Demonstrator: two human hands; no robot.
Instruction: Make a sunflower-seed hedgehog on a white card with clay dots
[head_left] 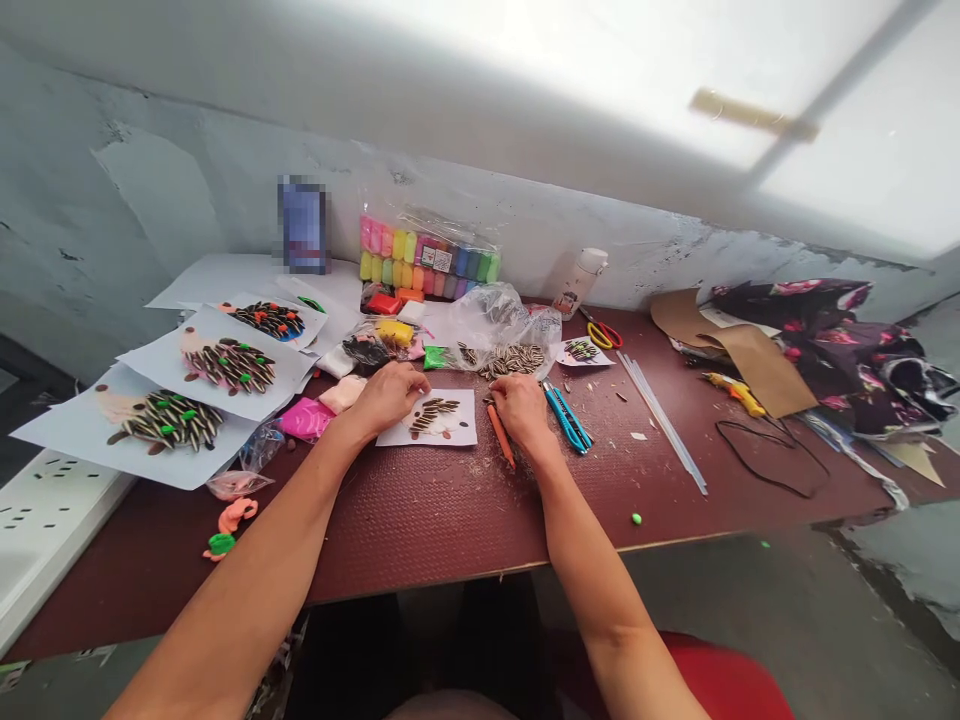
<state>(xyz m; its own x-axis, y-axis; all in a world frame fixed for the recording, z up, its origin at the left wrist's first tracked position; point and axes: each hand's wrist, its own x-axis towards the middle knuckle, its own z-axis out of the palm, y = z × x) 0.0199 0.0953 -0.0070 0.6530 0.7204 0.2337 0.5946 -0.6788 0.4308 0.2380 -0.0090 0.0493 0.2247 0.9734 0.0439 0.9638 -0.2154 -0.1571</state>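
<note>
My left hand (391,395) is at the upper left of a small white card (461,432), its fingers curled together; what they hold, if anything, is too small to make out. On the card, striped sunflower seeds (435,412) stand in rows on a pale clay shape with brown ovals around it. My right hand (520,405) is closed in a pinch at the near edge of a pile of sunflower seeds (517,360), and its fingertips are partly hidden. An orange pen-like tool (501,436) lies just left of that hand, and a blue utility knife (568,420) to its right.
Finished-looking seed hedgehogs on paper (232,365) are stacked at left. Colored clay packs (427,255) lean on the wall beside a clear plastic bag (495,315). A white bottle (581,280), scissors (602,332), glue sticks (664,425) and a yellow glue gun (739,392) are at right.
</note>
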